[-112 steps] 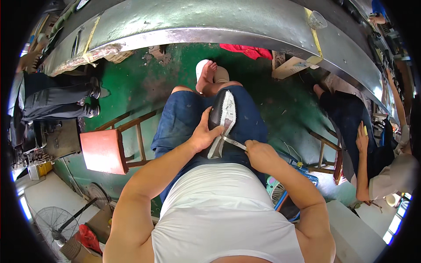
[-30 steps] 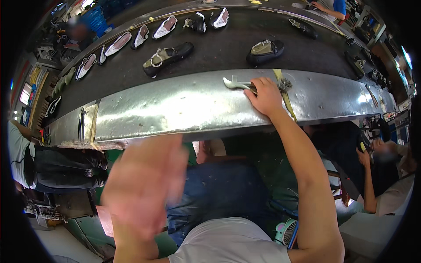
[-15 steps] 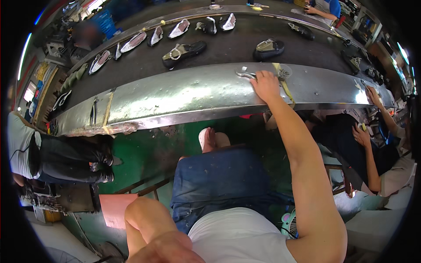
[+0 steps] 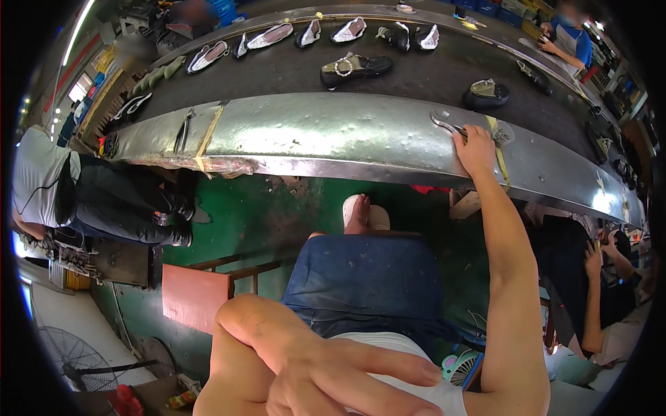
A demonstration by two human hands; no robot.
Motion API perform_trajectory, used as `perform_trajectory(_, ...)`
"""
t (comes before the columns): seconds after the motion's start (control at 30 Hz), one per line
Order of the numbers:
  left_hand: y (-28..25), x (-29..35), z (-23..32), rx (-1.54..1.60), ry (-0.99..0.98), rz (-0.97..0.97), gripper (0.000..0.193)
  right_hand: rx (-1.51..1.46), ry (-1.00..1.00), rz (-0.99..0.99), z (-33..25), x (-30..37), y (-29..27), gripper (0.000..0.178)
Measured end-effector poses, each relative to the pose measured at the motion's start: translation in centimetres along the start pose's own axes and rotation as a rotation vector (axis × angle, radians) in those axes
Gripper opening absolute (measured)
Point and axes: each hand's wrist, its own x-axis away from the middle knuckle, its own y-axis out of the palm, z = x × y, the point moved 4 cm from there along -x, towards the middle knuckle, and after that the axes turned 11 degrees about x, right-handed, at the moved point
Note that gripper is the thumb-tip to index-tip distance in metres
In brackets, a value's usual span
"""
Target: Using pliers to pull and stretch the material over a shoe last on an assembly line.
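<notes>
My right hand (image 4: 477, 151) lies on the metal ledge (image 4: 333, 135) with its fingers curled over the handles of a pair of pliers (image 4: 447, 123). The pliers' curved jaws stick out to the left of the fingers. Just right of that hand are a small clear cup (image 4: 504, 133) and a yellow strip (image 4: 501, 161) running over the ledge's edge. My left hand (image 4: 333, 378) is raised close in front of my white shirt, two fingers stretched out to the right and nothing visible in it. Beyond the ledge, a black and olive shoe (image 4: 487, 95) stands on the dark belt.
Another olive shoe (image 4: 354, 69) and a row of white-lined shoes (image 4: 270, 36) stand on the dark belt (image 4: 243, 80). A second tool (image 4: 183, 132) lies on the ledge's left part. People work at both sides and across. A pink-topped stool (image 4: 198, 295) stands at my left.
The view has swung left, so the scene sits further right. My left hand has come up into view with fingers extended. My right hand stays at the pliers on the ledge.
</notes>
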Motion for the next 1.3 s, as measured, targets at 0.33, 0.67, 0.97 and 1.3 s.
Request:
perform_trajectory(0.33,-0.6,-1.1,-1.3,0.14,-0.509,0.208,0.031,0.006,0.005,-0.008,0.6,0.2,0.4,0.041)
perform_trajectory(0.67,-0.8,-2.1,-0.9,0.361,-0.359,0.28,0.041,0.031,-0.037,0.037,0.1,-0.5,1.2,0.041)
perform_trajectory(0.97,-1.6,-2.3,-1.8,0.412,-0.332,0.276,0.04,0.022,0.008,0.031,1.0,0.0,1.0,0.042)
perform_trajectory(1.3,-1.5,-2.8,-2.1,0.407,-0.256,0.295,0.039,0.014,0.024,0.013,0.2,-0.1,1.0,0.043)
